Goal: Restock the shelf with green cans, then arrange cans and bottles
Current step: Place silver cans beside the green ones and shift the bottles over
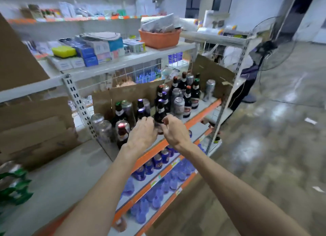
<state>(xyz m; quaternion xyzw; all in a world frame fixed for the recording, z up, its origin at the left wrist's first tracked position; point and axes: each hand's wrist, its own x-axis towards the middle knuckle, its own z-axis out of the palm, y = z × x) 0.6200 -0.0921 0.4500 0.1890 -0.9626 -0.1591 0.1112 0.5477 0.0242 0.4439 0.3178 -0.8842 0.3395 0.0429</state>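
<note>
On the orange-edged shelf (199,117) stand several dark bottles and silver cans, backed by brown cardboard. Both my hands reach to one dark bottle (160,112) at the shelf's front. My left hand (142,131) curls round its left side and my right hand (173,130) pinches it from the right. The bottle's lower body is hidden behind my fingers. A red-capped bottle (122,131) and silver cans (104,128) stand to the left of my left hand. Green cans (14,186) show blurred at the lower left edge.
Lower shelves hold blue cans (157,161) and blue bottles. An upper shelf carries boxes, a yellow sponge (63,51) and an orange basket (159,37). A standing fan (271,47) is at the right, beside open glossy floor. Cardboard sheets lean at the left.
</note>
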